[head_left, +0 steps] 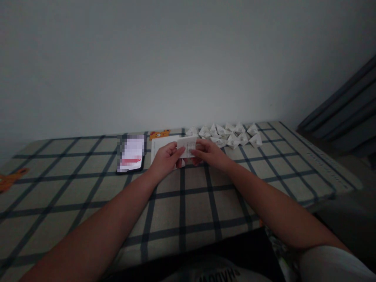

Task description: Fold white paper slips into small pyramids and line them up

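A small piece of folded white paper point(188, 145) with faint print on it is held up between both hands. My left hand point(168, 156) pinches its left side, the thumb lying across the front. At the right side, my right hand point(209, 152) grips it with thumb and fingers. Under and behind the left hand lies a flat stack of white paper point(157, 147), partly hidden by that hand. Beyond the right hand sit several folded paper pieces point(233, 141), pointed in shape, grouped in rough rows.
A phone point(132, 152) with a lit, blurred screen lies left of the paper stack. The checked cloth point(194, 211) covers the surface, which meets a plain wall point(188, 66) at the back. A dark curtain point(343, 102) hangs at the far right.
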The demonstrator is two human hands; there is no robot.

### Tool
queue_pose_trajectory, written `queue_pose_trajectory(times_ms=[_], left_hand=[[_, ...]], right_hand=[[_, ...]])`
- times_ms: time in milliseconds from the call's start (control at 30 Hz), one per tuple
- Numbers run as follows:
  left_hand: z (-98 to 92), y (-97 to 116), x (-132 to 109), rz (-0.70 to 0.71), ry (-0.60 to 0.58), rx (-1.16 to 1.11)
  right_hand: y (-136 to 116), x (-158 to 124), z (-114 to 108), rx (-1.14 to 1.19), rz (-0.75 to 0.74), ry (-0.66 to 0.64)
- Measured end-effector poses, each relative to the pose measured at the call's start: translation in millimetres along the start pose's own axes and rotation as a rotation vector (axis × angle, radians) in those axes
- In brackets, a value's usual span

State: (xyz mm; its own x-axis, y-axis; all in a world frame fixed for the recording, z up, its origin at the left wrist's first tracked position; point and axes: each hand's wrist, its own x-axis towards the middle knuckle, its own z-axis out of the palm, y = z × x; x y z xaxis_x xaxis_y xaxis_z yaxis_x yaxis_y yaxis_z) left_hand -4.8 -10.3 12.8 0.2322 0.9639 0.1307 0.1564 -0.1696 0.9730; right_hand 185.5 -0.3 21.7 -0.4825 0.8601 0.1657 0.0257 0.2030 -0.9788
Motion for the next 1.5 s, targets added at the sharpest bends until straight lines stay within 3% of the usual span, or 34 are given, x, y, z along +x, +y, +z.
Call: queue_pose_trajectory(times_ms=[400, 567, 700, 833, 1067, 1500], left_hand=[[-1.0, -2.1, 0.2, -0.019, -0.068, -0.099], [-0.4, -3.3, 0.1, -0.071, -0.066, -0.204], [-0.2, -6.1, 0.5, -0.034, -0.048, -0.245], [-1.2, -10.0, 2.9, 0.017, -0.033, -0.249], [0.4, -4.8, 0.4, -0.075, -0.048, -0.222], [0.5, -5.1, -0.7, -0.047, -0.037, -0.203]], right_hand=[[1.4, 0.6, 0.1, 0.007, -0.025, 0.075], [3.1, -1.4, -0.3, 0.074, -0.018, 0.05], [4.0, -1.9, -0.8, 0.075, 0.02, 0.025], [4.7, 0.7, -0.1, 0.075, 0.037, -0.006], [3.8, -0.5, -0.5, 0.076, 0.002, 0.031], [4.8, -0.7, -0.2, 0.047, -0.029, 0.04]])
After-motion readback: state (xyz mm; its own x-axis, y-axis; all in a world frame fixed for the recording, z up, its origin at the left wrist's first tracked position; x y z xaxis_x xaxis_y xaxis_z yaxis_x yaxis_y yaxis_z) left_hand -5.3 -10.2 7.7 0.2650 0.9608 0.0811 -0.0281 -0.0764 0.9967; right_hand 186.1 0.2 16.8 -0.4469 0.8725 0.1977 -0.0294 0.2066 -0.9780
